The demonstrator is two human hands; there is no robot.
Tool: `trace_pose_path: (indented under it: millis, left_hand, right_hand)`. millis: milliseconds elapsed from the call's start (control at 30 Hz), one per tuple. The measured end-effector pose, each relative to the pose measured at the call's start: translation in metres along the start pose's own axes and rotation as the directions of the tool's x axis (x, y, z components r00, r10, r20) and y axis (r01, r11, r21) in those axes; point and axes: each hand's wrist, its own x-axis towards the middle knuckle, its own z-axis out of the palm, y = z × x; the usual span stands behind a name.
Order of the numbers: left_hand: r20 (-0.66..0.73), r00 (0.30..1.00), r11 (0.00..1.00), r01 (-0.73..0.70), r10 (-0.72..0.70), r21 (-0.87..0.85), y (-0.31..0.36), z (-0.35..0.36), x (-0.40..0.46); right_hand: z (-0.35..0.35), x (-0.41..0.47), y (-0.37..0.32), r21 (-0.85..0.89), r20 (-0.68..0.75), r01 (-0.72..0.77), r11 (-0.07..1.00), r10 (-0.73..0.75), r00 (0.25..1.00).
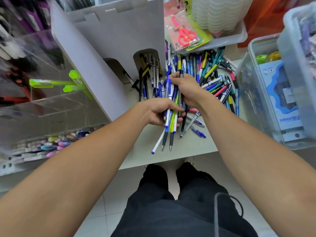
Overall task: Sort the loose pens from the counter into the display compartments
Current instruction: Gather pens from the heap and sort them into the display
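Observation:
My left hand [158, 112] grips a bundle of pens [168, 134] with white, blue and lime barrels, tips pointing down toward the counter edge. My right hand [186, 89] closes on the upper ends of the same bundle, with a grey pen [181, 73] sticking up between its fingers. A big heap of loose pens [215, 77] lies on the counter behind and right of my hands. The white display stand [119, 36] rises at the back; its arched compartment [147, 65] holds several black, white and yellow pens.
A clear plastic box [266, 93] with packaged goods stands on the right. Pink scissors in a pack [185, 34] lean in a white tray at the back. Clear acrylic bins [42, 93] with green highlighters sit on the left. The counter edge [164, 161] runs just above my legs.

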Motion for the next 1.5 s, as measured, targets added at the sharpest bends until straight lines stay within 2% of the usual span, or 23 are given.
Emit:
trace_pose_path:
  millis: [133, 200, 267, 333, 367, 433, 500, 600, 700, 800, 1000, 1100, 1233, 1367, 1500]
  left_hand:
    - [-0.124, 0.981, 0.982, -0.163, 0.151, -0.095, -0.007, 0.011, 0.003]
    - [-0.138, 0.969, 0.953, -0.232, 0.207, -0.197, -0.010, 0.011, 0.003]
    - [-0.180, 0.948, 0.905, -0.305, 0.261, -0.297, -0.010, 0.010, 0.000]
    - [-0.255, 0.920, 0.838, -0.381, 0.299, -0.392, -0.006, 0.006, -0.005]
    - [-0.287, 0.907, 0.800, -0.411, 0.308, -0.437, -0.004, 0.002, -0.007]
    - [-0.327, 0.886, 0.733, -0.457, 0.328, -0.503, -0.001, -0.003, -0.010]
    - [-0.345, 0.872, 0.696, -0.485, 0.346, -0.529, 0.002, -0.004, -0.013]
    - [-0.356, 0.864, 0.673, -0.501, 0.355, -0.544, 0.002, -0.002, -0.017]
    - [-0.348, 0.859, 0.655, -0.512, 0.376, -0.555, 0.003, 0.000, -0.023]
    - [-0.325, 0.857, 0.668, -0.515, 0.399, -0.538, 0.005, 0.014, -0.031]
    - [-0.378, 0.828, 0.617, -0.561, 0.415, -0.552, 0.014, 0.018, -0.028]
    - [-0.409, 0.807, 0.675, -0.585, 0.426, -0.450, 0.011, 0.018, -0.025]
    - [-0.365, 0.806, 0.770, -0.573, 0.466, -0.281, -0.007, 0.022, -0.020]
    - [-0.318, 0.794, 0.729, -0.605, 0.519, -0.321, -0.031, 0.035, -0.038]
    - [-0.388, 0.742, 0.670, -0.665, 0.546, -0.330, -0.044, 0.026, -0.079]
  right_hand:
    - [0.005, -0.005, -0.008, -0.013, 0.042, 0.119, 0.993, -0.118, 0.992]
    - [0.004, -0.014, -0.010, 0.050, 0.014, 0.155, 0.987, -0.156, 0.988]
    - [0.000, -0.033, -0.014, 0.115, -0.076, 0.160, 0.980, -0.152, 0.985]
    - [-0.008, -0.059, -0.009, 0.012, -0.186, 0.132, 0.991, -0.127, 0.974]
    - [-0.013, -0.073, -0.001, -0.094, -0.175, 0.079, 0.992, -0.095, 0.980]
    - [-0.018, -0.097, 0.016, -0.223, 0.016, -0.054, 0.973, 0.059, 0.998]
    - [-0.017, -0.107, 0.033, -0.208, 0.206, -0.138, 0.968, 0.181, 0.962]
    - [-0.012, -0.110, 0.037, -0.085, 0.331, -0.147, 0.986, 0.167, 0.929]
    - [-0.015, -0.115, 0.030, -0.069, 0.363, -0.143, 0.987, 0.158, 0.918]
    - [-0.027, -0.130, 0.031, -0.121, 0.339, -0.113, 0.986, 0.148, 0.929]
    - [-0.065, -0.165, 0.058, -0.159, 0.245, -0.125, 0.979, 0.162, 0.956]
    - [-0.082, -0.176, 0.067, -0.078, 0.178, -0.142, 0.987, 0.154, 0.972]
    - [-0.077, -0.167, 0.052, -0.015, 0.126, -0.084, 0.996, 0.086, 0.988]
    - [-0.042, -0.155, 0.022, -0.059, 0.224, -0.050, 0.997, 0.062, 0.973]
    - [-0.019, -0.162, -0.002, -0.160, 0.332, -0.011, 0.987, 0.064, 0.941]
